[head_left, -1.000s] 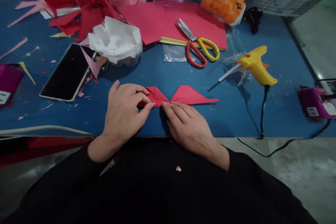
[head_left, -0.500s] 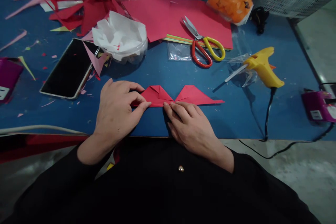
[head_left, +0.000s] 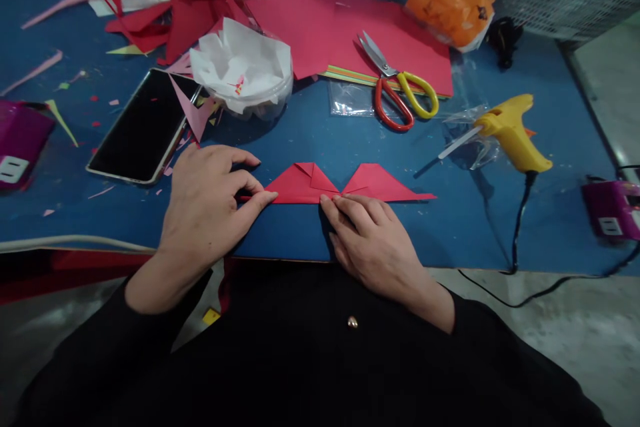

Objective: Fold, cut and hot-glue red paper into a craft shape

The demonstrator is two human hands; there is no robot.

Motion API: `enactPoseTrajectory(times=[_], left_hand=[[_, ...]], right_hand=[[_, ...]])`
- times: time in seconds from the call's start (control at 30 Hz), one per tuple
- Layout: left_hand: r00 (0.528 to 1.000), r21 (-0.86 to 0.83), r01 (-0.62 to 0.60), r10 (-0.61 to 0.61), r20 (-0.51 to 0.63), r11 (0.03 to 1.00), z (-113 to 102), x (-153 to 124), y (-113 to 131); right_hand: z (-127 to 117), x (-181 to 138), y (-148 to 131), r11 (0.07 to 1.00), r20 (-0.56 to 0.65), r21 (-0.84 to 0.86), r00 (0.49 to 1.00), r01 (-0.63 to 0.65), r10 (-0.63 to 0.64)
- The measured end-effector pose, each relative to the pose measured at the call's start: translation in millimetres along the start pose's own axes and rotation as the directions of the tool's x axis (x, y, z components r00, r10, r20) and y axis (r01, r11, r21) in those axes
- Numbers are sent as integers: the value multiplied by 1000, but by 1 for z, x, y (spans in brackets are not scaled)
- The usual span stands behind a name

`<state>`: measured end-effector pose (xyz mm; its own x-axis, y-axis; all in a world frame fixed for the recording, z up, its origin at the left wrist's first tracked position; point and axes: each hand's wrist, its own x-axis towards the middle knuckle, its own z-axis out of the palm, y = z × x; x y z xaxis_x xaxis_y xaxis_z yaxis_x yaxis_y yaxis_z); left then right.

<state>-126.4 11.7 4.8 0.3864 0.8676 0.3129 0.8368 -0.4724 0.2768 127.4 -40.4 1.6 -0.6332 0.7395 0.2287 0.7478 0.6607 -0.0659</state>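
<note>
A folded red paper piece (head_left: 373, 183) with two pointed wings lies on the blue table (head_left: 310, 137) near its front edge. My left hand (head_left: 207, 207) is closed on the piece's left tip, thumb on top and the other fingers curled over it. My right hand (head_left: 373, 240) lies flat, its fingertips pressing the lower edge at the middle of the piece, where the two wings meet. The right wing is uncovered.
Behind the piece stand a clear tub of white paper (head_left: 243, 70), a dark phone (head_left: 143, 127), red-and-yellow scissors (head_left: 400, 90) on red sheets (head_left: 320, 33), and a yellow glue gun (head_left: 513, 133) with its cable. Red paper scraps (head_left: 165, 0) are heaped at the back left. Purple boxes (head_left: 610, 210) sit at both sides.
My left hand has slid left along the paper, so more of the left wing shows. My right hand still presses the middle.
</note>
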Motion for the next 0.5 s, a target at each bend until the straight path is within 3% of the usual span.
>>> enactPoseTrajectory(times=[0.5], left_hand=[[994, 29, 100, -98, -57, 995, -3, -13, -4]], right_hand=[[2, -1, 0, 999, 41, 34, 999, -21, 20]])
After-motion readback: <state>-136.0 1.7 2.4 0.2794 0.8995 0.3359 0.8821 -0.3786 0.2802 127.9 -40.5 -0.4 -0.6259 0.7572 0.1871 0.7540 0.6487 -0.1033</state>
